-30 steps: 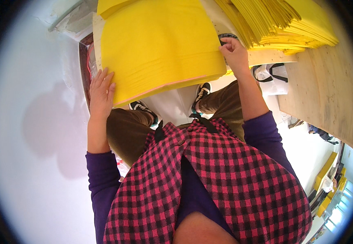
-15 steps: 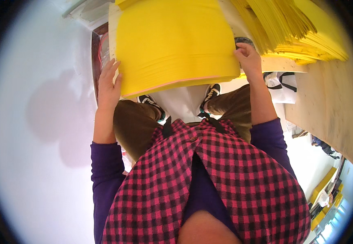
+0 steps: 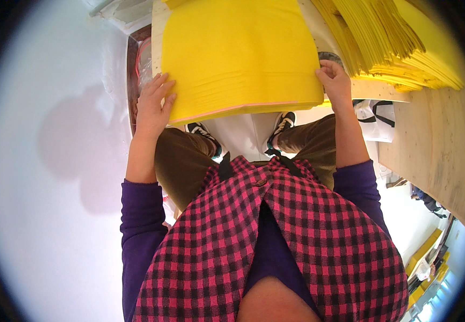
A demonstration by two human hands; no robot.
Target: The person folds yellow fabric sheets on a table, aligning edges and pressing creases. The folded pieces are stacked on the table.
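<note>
A thick stack of yellow, felt-like sheets (image 3: 238, 59) lies in front of me, its layered near edge showing a thin pink strip. My left hand (image 3: 155, 107) rests at the stack's left edge, fingers apart, with the fingertips over the top sheet's border. At the right edge, my right hand (image 3: 336, 86) has its fingers curled, thumb and forefinger close together against the sheets' side. Whether a sheet is pinched there is hidden. Just beyond that hand sits a dark rounded object (image 3: 330, 57), partly covered.
More yellow sheets (image 3: 382, 32) are piled in fanned bundles at the far right on a wooden board (image 3: 431, 145). Below it hangs a white bag with black straps (image 3: 376, 119). A pale wall (image 3: 55, 214) runs along my left. My shoes (image 3: 282, 129) show under the stack.
The whole view has shifted slightly, so things sit a little further right. My left fingers have moved inward, onto the stack's left border. My right hand stays at the right edge.
</note>
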